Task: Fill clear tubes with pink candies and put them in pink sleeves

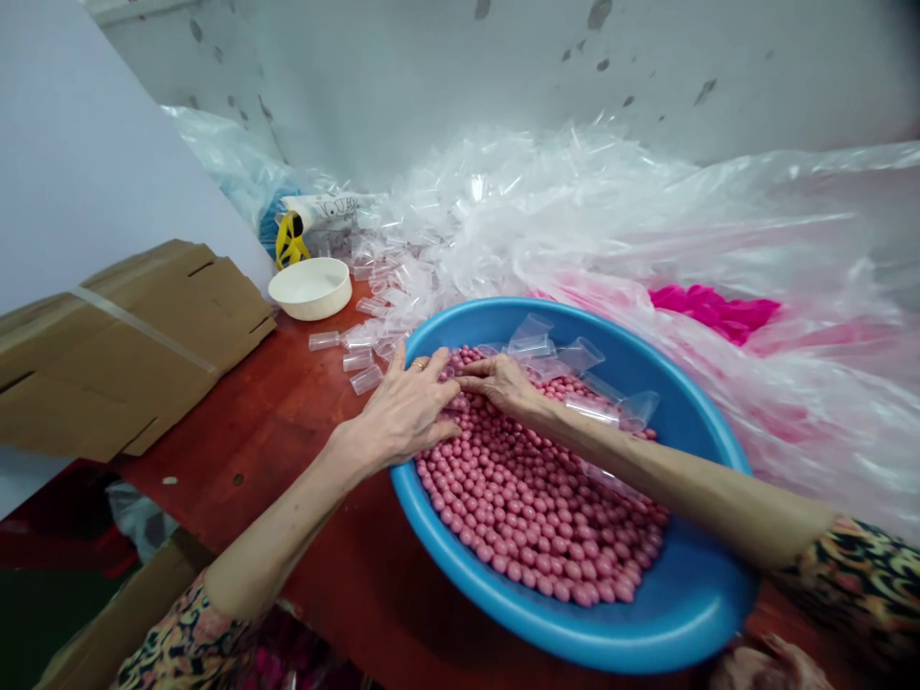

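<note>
A blue basin [704, 412] holds a spread of pink round balls [532, 517]. Over its left part my left hand [409, 407], with a ring on one finger, curls its fingers around something small that I cannot make out. My right hand [501, 385] reaches in from the right, its fingertips pressed together close to the left fingers at the balls' surface. What lies between those fingertips is hidden. Several clear plastic tubes [593, 412] lie on the balls behind and beside my right forearm.
More clear tubes [357, 359] spill from a large heap in plastic sheeting [489, 201] along the wall. A white bowl [312, 292] and a yellow tape roll [289, 241] stand at the back left. Flattened cardboard [136, 345] rests at the left on the red table [287, 422].
</note>
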Motion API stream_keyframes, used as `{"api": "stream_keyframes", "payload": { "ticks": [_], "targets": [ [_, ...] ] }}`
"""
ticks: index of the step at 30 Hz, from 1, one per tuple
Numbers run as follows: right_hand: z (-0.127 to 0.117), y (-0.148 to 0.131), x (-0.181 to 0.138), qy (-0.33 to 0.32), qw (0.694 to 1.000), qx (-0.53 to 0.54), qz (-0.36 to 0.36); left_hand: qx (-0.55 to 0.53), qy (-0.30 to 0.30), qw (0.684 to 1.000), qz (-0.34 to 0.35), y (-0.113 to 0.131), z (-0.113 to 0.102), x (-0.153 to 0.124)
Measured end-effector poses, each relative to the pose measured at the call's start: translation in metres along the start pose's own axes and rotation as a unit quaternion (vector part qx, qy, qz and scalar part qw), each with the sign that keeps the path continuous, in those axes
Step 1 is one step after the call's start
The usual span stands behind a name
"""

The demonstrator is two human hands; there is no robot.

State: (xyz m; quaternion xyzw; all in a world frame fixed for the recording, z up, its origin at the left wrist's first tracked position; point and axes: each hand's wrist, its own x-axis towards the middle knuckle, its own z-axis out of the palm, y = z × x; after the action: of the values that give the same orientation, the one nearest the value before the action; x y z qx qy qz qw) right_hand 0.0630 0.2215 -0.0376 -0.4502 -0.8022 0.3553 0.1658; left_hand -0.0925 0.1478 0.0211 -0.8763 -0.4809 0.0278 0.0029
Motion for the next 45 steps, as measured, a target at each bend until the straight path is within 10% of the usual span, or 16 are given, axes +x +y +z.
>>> {"api": "stream_keyframes", "payload": {
  "ticks": [21,30,38,45],
  "targets": [
    [0.011,-0.008,-0.008,0.016,0.956,-0.290,-0.049,-0.065,0.011,0.998,0.023,-0.003,-0.002,-0.002],
    [-0.047,-0.011,-0.004,0.058,0.927,-0.363,-0.076,-0.027,0.007,1.000,0.011,-0.002,0.001,-0.001],
    [-0.026,-0.004,-0.002,-0.001,0.910,-0.403,-0.100,-0.016,0.008,1.000,0.011,-0.001,-0.002,-0.001],
    [-0.058,0.008,-0.018,0.037,0.920,-0.365,-0.141,-0.013,0.012,1.000,0.008,-0.002,0.000,-0.001]
  ]
}}
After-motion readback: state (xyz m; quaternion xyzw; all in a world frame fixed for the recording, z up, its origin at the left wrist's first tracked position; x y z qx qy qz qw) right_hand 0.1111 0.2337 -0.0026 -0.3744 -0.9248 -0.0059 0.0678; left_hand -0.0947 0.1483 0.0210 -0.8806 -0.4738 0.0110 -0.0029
